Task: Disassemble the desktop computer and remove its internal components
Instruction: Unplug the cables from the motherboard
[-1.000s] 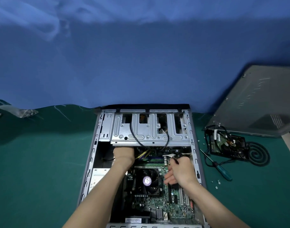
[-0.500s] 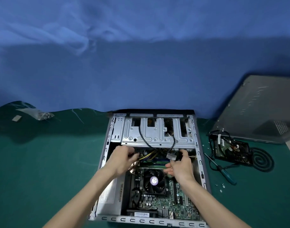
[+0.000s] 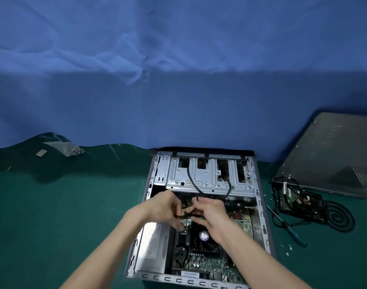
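No writing can be read: the white label on the power supply (image 3: 155,243), the barcode sticker (image 3: 190,274) at the case's near edge and the purple fan sticker (image 3: 204,235) are all blurred. The open case (image 3: 261,222) lies on the green bench (image 3: 64,215), its far end against the blue cloth (image 3: 178,80). Both hands meet above the motherboard (image 3: 207,262), just in front of the drive cage (image 3: 209,178). The left hand (image 3: 165,207) and right hand (image 3: 208,212) each pinch a bundle of cables (image 3: 187,211) between them. A black cable (image 3: 192,184) loops over the cage. Toward the bench's right edge lie a screwdriver (image 3: 293,233), a removed drive (image 3: 297,202) and the side panel (image 3: 332,155).
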`<move>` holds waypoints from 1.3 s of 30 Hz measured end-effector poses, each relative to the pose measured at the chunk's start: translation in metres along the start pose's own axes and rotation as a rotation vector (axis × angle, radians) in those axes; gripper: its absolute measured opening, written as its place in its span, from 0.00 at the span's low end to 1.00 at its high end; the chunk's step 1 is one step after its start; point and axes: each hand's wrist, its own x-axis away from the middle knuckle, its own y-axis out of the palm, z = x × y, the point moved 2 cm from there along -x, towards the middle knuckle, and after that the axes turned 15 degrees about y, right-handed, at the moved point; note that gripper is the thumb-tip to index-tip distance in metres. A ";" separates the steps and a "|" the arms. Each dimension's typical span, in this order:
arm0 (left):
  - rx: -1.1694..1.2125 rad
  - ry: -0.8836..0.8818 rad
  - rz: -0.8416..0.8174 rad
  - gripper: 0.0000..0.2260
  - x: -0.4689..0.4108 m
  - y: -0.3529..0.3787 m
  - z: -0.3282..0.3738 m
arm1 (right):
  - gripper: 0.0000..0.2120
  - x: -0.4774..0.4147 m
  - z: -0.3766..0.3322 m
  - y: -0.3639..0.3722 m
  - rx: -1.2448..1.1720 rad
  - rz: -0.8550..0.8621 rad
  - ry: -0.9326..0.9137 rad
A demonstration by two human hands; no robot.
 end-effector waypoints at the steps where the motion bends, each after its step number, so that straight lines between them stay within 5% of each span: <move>1: -0.108 -0.054 0.037 0.16 -0.002 0.002 -0.002 | 0.08 0.000 0.003 -0.002 0.088 0.050 -0.033; 4: -0.073 -0.087 0.042 0.32 -0.011 0.012 -0.008 | 0.12 -0.006 0.010 -0.008 0.479 0.184 -0.152; 7: 0.251 -0.105 0.055 0.37 -0.019 0.011 -0.013 | 0.16 -0.016 0.018 -0.009 0.793 0.229 -0.196; 10: 0.416 -0.137 0.070 0.33 -0.028 0.015 -0.015 | 0.15 -0.026 0.027 -0.009 1.061 0.280 -0.168; 14: 0.070 -0.239 0.118 0.17 -0.051 0.034 -0.017 | 0.13 -0.030 0.031 -0.005 1.245 0.290 -0.192; 19: -0.137 -0.360 0.318 0.14 -0.066 0.043 -0.024 | 0.16 -0.031 0.042 -0.010 1.113 0.181 -0.305; 25: -0.230 -0.332 0.251 0.09 -0.058 0.036 -0.030 | 0.13 -0.022 0.044 -0.022 0.661 -0.044 -0.224; 30: -0.123 -0.247 0.210 0.02 -0.040 0.010 -0.019 | 0.16 -0.018 0.030 -0.037 0.521 -0.026 -0.195; 39: 0.012 -0.117 0.591 0.05 0.015 -0.095 0.008 | 0.10 -0.014 0.008 -0.035 0.529 0.041 -0.233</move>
